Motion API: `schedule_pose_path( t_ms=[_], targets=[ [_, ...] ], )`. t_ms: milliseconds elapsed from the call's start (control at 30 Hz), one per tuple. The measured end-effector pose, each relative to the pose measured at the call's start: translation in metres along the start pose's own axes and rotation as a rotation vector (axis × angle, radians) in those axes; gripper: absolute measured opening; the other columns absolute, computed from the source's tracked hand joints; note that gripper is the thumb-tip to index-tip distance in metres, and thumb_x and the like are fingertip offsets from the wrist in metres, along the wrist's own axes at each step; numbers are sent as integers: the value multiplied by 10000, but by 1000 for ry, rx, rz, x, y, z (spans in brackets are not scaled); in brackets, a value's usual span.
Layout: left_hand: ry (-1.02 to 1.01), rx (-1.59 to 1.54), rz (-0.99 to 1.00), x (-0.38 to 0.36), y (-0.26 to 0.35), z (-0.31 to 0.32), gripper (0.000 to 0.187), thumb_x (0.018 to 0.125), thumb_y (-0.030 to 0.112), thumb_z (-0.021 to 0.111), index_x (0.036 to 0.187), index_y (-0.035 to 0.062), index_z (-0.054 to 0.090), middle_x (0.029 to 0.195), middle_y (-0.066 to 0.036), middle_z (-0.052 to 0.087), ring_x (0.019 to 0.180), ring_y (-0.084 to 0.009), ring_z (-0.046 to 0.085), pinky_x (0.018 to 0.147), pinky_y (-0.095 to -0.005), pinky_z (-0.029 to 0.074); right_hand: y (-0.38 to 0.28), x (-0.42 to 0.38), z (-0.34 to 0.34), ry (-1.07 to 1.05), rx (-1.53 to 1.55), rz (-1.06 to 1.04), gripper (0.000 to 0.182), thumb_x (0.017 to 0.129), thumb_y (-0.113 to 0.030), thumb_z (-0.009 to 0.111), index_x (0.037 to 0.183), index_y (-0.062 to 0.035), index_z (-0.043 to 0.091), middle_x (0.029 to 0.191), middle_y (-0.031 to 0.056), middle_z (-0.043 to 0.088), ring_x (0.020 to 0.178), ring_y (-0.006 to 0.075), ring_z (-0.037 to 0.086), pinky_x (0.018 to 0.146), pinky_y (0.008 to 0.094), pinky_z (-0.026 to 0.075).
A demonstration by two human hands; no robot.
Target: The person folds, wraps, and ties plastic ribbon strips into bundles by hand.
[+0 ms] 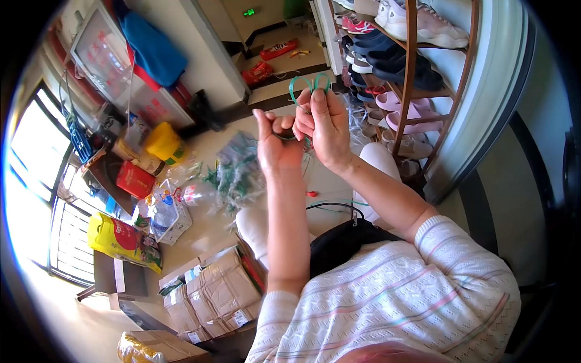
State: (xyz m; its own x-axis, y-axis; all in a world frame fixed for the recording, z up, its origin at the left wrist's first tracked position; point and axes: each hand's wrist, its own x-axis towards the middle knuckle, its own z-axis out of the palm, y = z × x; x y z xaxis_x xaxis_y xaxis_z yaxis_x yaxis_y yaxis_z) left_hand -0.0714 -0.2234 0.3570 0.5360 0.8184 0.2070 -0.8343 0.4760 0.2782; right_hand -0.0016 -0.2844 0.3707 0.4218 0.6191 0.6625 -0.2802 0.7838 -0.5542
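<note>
Green strip (292,91): held in the air above the floor (206,233), resting on nothing, in front of the near side of the shoe rack (413,66). Two rounded loops stand side by side above the right fingertips.

Right hand (330,127): thumb and forefinger together, clamped on the strip where the loops meet; remaining fingers folded in.

Left hand (281,142): just beside the right, palm turned up, thumb standing away from the curled fingers. A dark strand seems to pass under these fingers, but the detail is small; cannot tell whether they grip it.

Step in hand, by judgement: forming and gathering the loops. Next move would call for the right pinch to stay firm at the crossing while the left fingers take up the loose part; a slack pinch could let the loops spring open.

Outward: black bag (339,245) on the lap. Beyond the knees, on the floor, a heap of green strands and clear plastic (236,172), with a clear bottle (196,195) near its left edge. Further left, white basket (177,222); taped cardboard boxes (221,290) nearer the body, left of the left forearm.
</note>
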Motion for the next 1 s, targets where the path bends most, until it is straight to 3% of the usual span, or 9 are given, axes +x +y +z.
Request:
schedule_pose_path(
  t_ms=[300, 400, 500, 600, 700, 800, 867, 967, 1000],
  targets=[
    [20, 64, 110, -4, 24, 6, 348, 907, 329, 471, 636, 113, 459, 460, 53, 251, 371, -77, 171, 393, -253, 150, 4, -22, -13, -211, 44, 7, 283, 965, -274, 361, 905, -20, 473, 748, 18, 453, 656, 88, 432, 630, 222, 403],
    [-52, 211, 220, -12, 37, 15, 338, 904, 285, 488, 619, 102, 483, 453, 50, 213, 375, -65, 164, 382, -243, 137, -21, -20, -48, -543, -308, 130, 242, 892, -182, 503, 1089, -41, 510, 964, 36, 567, 924, 128, 501, 821, 286, 390],
    [11, 500, 320, -23, 42, 27, 345, 888, 257, 516, 602, 107, 392, 476, 38, 213, 371, -69, 182, 391, -249, 152, -65, 3, -100, -911, -621, 470, 527, 768, 20, 556, 1273, -80, 446, 1241, 77, 516, 1147, 132, 454, 899, 318, 368],
    [-92, 638, 288, -24, 27, 28, 356, 893, 234, 537, 599, 90, 396, 476, 37, 257, 369, -63, 216, 368, -235, 158, -72, 42, -131, -673, -7, 540, 472, 827, -134, 572, 1278, -74, 448, 1259, 90, 497, 1142, 158, 473, 905, 304, 379],
    [-159, 750, 247, -23, -2, 37, 302, 896, 204, 536, 634, 69, 471, 477, 37, 270, 371, -61, 218, 377, -239, 138, -56, 36, -98, -662, -428, 459, 423, 878, -251, 546, 1239, -43, 473, 1250, 93, 489, 1165, 168, 448, 915, 282, 375],
    [-250, 725, 184, -21, -8, 43, 313, 910, 231, 508, 640, 81, 454, 491, 40, 257, 382, -63, 200, 383, -242, 142, -14, -7, -74, -772, -486, 576, 271, 883, -242, 550, 1038, -19, 562, 935, 65, 552, 871, 141, 513, 742, 255, 397],
    [-253, 653, 134, -21, -1, 48, 328, 920, 254, 484, 641, 88, 444, 498, 41, 250, 392, -68, 202, 393, -245, 162, -8, -25, -62, -559, -191, 817, 276, 858, -277, 597, 877, -2, 572, 604, -2, 495, 511, 85, 458, 488, 230, 364],
    [-230, 575, 146, -5, 4, 48, 356, 930, 302, 449, 641, 97, 417, 505, 51, 203, 426, -69, 197, 434, -253, 194, -6, -27, -64, -387, -16, 842, 258, 859, -258, 598, 793, -12, 564, 494, -32, 367, 391, 63, 284, 383, 240, 224],
    [-445, 409, -42, 7, 15, 44, 319, 930, 345, 424, 815, 56, 491, 590, -13, 431, 545, -130, 431, 557, -273, 357, -4, -25, -64, -317, -70, 737, 321, 868, -322, 573, 709, -44, 541, 472, -31, 365, 373, 56, 285, 352, 238, 177]
  ],
)
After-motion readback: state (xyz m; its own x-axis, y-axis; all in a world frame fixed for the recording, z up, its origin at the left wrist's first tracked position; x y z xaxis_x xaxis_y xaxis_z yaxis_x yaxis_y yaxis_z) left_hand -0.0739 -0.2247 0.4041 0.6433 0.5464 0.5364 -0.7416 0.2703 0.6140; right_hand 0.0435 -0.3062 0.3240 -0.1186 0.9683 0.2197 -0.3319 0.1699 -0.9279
